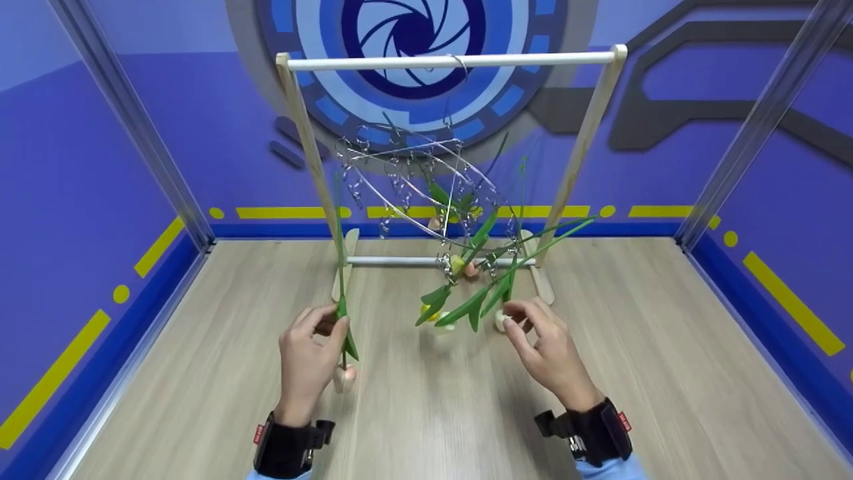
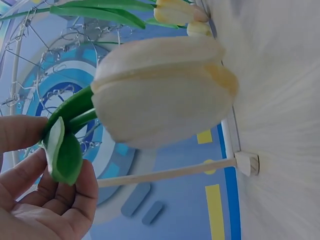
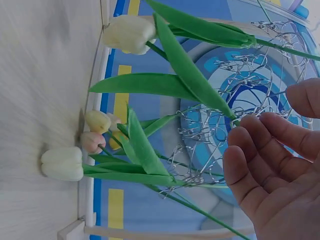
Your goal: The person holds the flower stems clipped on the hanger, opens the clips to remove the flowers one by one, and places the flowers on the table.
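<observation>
My left hand (image 1: 310, 350) pinches an artificial tulip by its green leaves and stem; the pale bloom (image 2: 165, 92) hangs downward. Its long stem stands up past the hand in the head view. My right hand (image 1: 546, 343) is close by a white tulip (image 1: 501, 321), its fingers loosely spread with nothing gripped in the right wrist view, fingertips near a green leaf (image 3: 195, 70). Several tulips hang bloom-down from a metal clip hanger (image 1: 445, 263), among them a yellow bloom (image 3: 97, 121), a pink one (image 3: 92, 142) and another white one (image 3: 62, 164).
A wooden rack carries the hanger by a hook (image 1: 460, 63) on its white top bar (image 1: 373, 63). Its feet (image 1: 540, 283) stand on the wood-grain table (image 1: 220, 400). Blue-purple panels (image 1: 100, 173) with yellow marks enclose the back and sides.
</observation>
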`<act>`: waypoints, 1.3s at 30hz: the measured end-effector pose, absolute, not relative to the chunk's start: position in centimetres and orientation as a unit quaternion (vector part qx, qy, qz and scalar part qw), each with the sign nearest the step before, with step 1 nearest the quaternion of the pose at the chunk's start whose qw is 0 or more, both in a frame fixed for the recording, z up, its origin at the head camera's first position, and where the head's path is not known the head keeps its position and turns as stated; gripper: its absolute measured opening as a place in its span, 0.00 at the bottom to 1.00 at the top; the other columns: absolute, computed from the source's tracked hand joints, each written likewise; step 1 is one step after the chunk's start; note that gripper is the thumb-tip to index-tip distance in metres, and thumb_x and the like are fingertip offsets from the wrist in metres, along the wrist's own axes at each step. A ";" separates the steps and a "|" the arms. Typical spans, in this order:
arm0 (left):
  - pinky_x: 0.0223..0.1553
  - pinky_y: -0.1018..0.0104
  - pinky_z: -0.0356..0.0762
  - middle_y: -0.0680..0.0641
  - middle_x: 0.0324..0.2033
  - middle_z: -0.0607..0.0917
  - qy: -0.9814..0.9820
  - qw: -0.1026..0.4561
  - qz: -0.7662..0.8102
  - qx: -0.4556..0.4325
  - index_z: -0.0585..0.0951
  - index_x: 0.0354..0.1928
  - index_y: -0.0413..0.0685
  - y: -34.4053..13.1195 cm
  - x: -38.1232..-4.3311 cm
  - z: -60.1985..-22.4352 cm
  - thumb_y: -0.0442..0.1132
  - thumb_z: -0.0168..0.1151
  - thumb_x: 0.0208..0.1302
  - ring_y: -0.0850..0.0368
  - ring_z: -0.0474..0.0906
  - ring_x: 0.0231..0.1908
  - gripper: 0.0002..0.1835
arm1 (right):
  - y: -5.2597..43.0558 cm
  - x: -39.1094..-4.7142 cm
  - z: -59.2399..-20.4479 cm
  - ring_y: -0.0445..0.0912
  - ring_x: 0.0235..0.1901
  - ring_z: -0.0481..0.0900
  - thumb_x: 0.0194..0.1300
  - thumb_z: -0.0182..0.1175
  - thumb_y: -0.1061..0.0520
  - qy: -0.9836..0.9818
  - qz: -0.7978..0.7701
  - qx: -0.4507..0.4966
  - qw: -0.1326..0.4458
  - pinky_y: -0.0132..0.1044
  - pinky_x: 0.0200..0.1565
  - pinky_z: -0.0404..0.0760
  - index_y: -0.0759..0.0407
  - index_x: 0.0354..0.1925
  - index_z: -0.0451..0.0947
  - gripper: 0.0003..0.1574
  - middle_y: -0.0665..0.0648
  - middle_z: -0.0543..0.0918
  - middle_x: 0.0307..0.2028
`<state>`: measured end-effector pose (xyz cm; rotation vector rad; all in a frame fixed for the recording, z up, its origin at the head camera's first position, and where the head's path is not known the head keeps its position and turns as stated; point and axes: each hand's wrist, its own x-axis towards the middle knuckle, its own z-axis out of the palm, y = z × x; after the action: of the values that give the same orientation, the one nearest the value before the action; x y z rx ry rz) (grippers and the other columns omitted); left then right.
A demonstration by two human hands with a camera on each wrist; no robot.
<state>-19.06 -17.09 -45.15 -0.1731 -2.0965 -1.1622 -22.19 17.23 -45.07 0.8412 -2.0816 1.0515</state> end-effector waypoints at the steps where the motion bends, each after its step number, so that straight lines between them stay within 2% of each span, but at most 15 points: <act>1: 0.31 0.70 0.80 0.45 0.33 0.87 -0.815 0.360 -0.449 -0.064 0.88 0.45 0.35 -17.3 -19.0 -45.2 0.25 0.71 0.61 0.54 0.82 0.29 0.10 | 17.2 -22.1 -45.2 0.43 0.34 0.79 0.65 0.64 0.73 -0.795 0.401 0.319 0.324 0.35 0.35 0.80 0.65 0.48 0.81 0.14 0.56 0.83 0.38; 7: 0.32 0.74 0.78 0.44 0.32 0.87 -0.826 0.347 -0.443 -0.040 0.87 0.45 0.33 -18.6 -19.0 -45.5 0.25 0.71 0.60 0.54 0.82 0.29 0.10 | 17.3 -22.2 -46.0 0.42 0.33 0.80 0.64 0.66 0.72 -0.803 0.396 0.310 0.320 0.32 0.36 0.80 0.64 0.47 0.81 0.13 0.56 0.83 0.37; 17: 0.34 0.74 0.79 0.41 0.34 0.88 -0.847 0.313 -0.430 0.019 0.87 0.48 0.33 -20.5 -19.0 -45.8 0.27 0.70 0.64 0.50 0.85 0.32 0.11 | 17.0 -22.1 -46.6 0.42 0.35 0.79 0.66 0.65 0.71 -0.813 0.401 0.296 0.299 0.38 0.34 0.81 0.64 0.47 0.82 0.12 0.53 0.83 0.37; 24: 0.29 0.73 0.77 0.40 0.33 0.88 -0.858 0.315 -0.405 0.033 0.87 0.44 0.32 -21.2 -19.2 -46.1 0.25 0.66 0.63 0.49 0.84 0.31 0.08 | 16.9 -22.1 -46.7 0.42 0.35 0.79 0.66 0.65 0.70 -0.817 0.401 0.290 0.296 0.30 0.33 0.78 0.63 0.47 0.82 0.12 0.50 0.82 0.37; 27: 0.28 0.72 0.77 0.39 0.34 0.87 -0.863 0.308 -0.398 0.043 0.87 0.45 0.32 -21.3 -19.3 -46.1 0.24 0.64 0.62 0.49 0.83 0.31 0.10 | 16.9 -22.0 -46.7 0.41 0.35 0.80 0.67 0.65 0.70 -0.819 0.404 0.288 0.290 0.31 0.34 0.79 0.63 0.47 0.82 0.11 0.50 0.82 0.37; 30: 0.29 0.68 0.78 0.38 0.34 0.87 -0.869 0.296 -0.392 0.059 0.87 0.46 0.31 -21.5 -19.5 -46.3 0.24 0.62 0.62 0.48 0.83 0.31 0.12 | 16.8 -22.0 -46.7 0.40 0.35 0.80 0.67 0.65 0.69 -0.822 0.404 0.287 0.282 0.34 0.34 0.80 0.62 0.47 0.82 0.11 0.49 0.82 0.38; 34: 0.31 0.57 0.82 0.35 0.35 0.87 -0.879 0.282 -0.378 0.073 0.85 0.47 0.28 -21.7 -19.6 -46.6 0.23 0.61 0.61 0.44 0.84 0.32 0.13 | 16.7 -21.9 -46.8 0.40 0.35 0.80 0.67 0.65 0.69 -0.824 0.403 0.287 0.276 0.38 0.32 0.81 0.62 0.48 0.82 0.11 0.49 0.83 0.38; 39: 0.36 0.47 0.85 0.32 0.36 0.87 -0.891 0.263 -0.359 0.090 0.84 0.47 0.25 -21.9 -19.6 -47.0 0.22 0.62 0.63 0.40 0.86 0.35 0.12 | 16.6 -21.9 -46.9 0.40 0.35 0.80 0.67 0.65 0.70 -0.819 0.406 0.297 0.277 0.36 0.34 0.82 0.63 0.48 0.82 0.12 0.50 0.83 0.39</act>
<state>-19.59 -21.92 -46.95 0.2422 -2.4095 -0.9695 -21.93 16.57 -46.86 0.7966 -2.1983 1.0910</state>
